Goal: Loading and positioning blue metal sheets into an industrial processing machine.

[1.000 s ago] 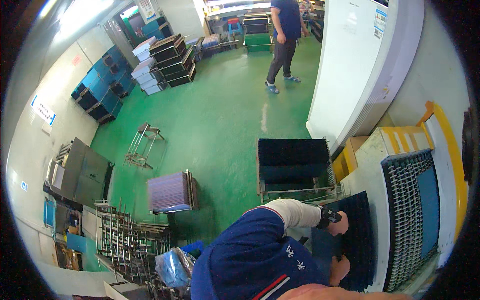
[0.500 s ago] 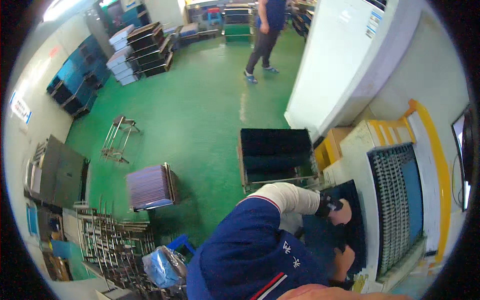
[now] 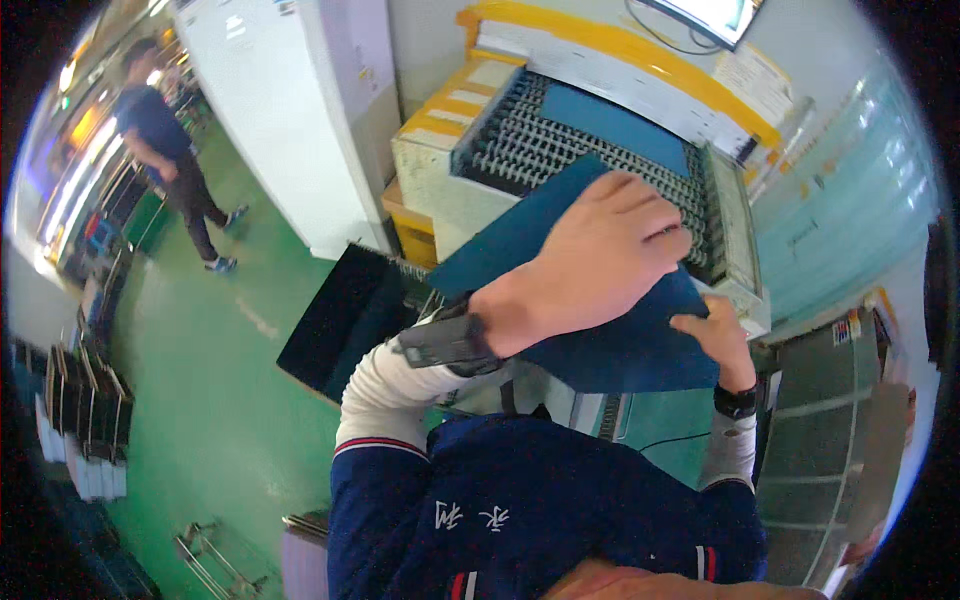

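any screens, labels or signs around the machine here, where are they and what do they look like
Screen: top edge above the machine, dark frame, pale lit face, cut off.
Paper sheet: on the machine's top right, white, tilted, small print.
Sticker: right side on the grey unit, small, striped colours.
Yellow-and-white striped marking: on the machine's left corner.
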`<state>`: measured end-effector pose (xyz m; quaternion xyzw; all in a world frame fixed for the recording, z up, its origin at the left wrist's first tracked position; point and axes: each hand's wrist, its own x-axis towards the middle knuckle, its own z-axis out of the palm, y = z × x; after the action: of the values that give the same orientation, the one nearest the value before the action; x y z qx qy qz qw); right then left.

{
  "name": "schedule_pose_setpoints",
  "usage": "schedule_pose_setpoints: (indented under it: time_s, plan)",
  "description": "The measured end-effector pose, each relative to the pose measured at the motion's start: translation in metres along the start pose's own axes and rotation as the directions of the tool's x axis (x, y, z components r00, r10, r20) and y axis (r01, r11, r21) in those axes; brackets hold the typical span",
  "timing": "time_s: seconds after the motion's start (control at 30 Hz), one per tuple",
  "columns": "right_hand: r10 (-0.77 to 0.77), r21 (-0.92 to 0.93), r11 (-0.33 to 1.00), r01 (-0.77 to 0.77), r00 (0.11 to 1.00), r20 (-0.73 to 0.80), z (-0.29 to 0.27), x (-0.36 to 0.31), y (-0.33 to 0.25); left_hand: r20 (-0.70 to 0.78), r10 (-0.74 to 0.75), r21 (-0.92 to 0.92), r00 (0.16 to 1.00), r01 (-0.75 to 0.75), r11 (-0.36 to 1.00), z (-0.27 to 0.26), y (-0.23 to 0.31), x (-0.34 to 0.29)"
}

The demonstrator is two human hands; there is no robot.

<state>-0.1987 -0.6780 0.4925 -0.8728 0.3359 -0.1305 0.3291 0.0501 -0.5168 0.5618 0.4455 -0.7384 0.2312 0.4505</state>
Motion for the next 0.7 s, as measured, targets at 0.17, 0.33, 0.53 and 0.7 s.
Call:
schedule_pose_setpoints:
  time_s: [0.17, 0.33, 0.53, 0.7]
  plan:
    - [0.179, 0.441, 0.892, -0.099, 0.973, -0.144, -0.016, -0.002, 0.043, -0.119, -0.076, 0.029, 0.990, 0.080, 0.996, -0.018, -0.030, -0.033]
    - [0.314, 0.686, 0.728, 0.013, 0.883, -0.350, -0.011, -0.007, 0.093, -0.148, -0.441, 0.090, 0.885, 0.456, 0.885, -0.015, -0.058, -0.118]
    - [0.532, 0.939, 0.341, 0.035, 0.817, -0.224, 0.011, 0.010, 0.114, -0.087, -0.703, 0.081, 0.706, 0.708, 0.701, -0.005, -0.051, -0.219]
    - [0.209, 0.710, 0.701, 0.060, 0.936, -0.285, 0.066, 0.035, 0.108, -0.076, -0.844, 0.017, 0.532, 0.847, 0.532, 0.008, -0.039, -0.259]
